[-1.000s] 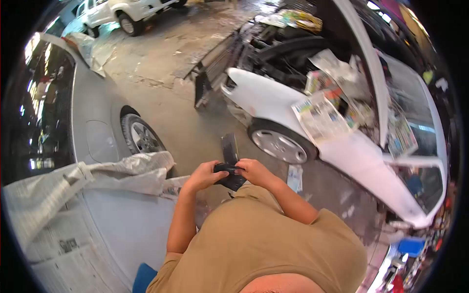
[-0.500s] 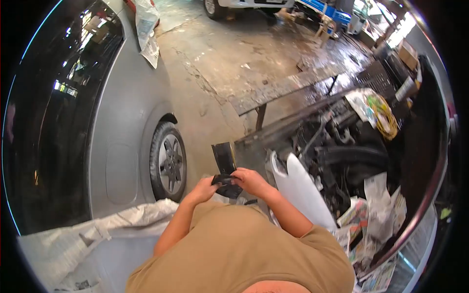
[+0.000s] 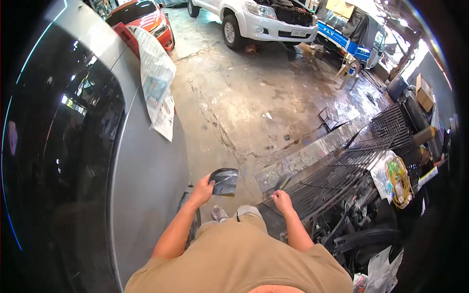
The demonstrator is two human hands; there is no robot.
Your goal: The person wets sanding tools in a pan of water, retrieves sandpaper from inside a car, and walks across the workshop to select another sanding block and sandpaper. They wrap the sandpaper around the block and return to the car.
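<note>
My left hand [image 3: 202,190] grips a dark, flat sheet [image 3: 225,181] by its left side, thumb on top. The sheet looks like sandpaper; it is black with pale streaks and a yellowish lower edge. Apart from it, on the right, my right hand [image 3: 282,201] is closed, its fingers pinched on a small, thin dark piece [image 3: 282,183] that is blurred. Both hands are in front of my body, above the floor between the grey car [image 3: 146,195] and an open engine bay [image 3: 361,224].
Newspaper [image 3: 157,83] hangs from the grey car on the left. A long worn bench [image 3: 303,156] and a black metal grille [image 3: 337,173] lie to the right. Farther off are a white pickup [image 3: 266,22], a red car [image 3: 146,19] and a plastic chair [image 3: 348,71].
My hands, together on the dark sheet before, are now apart. The left has kept the sheet, while the right has moved right with a small piece. The view has tilted up toward the floor and vehicles.
</note>
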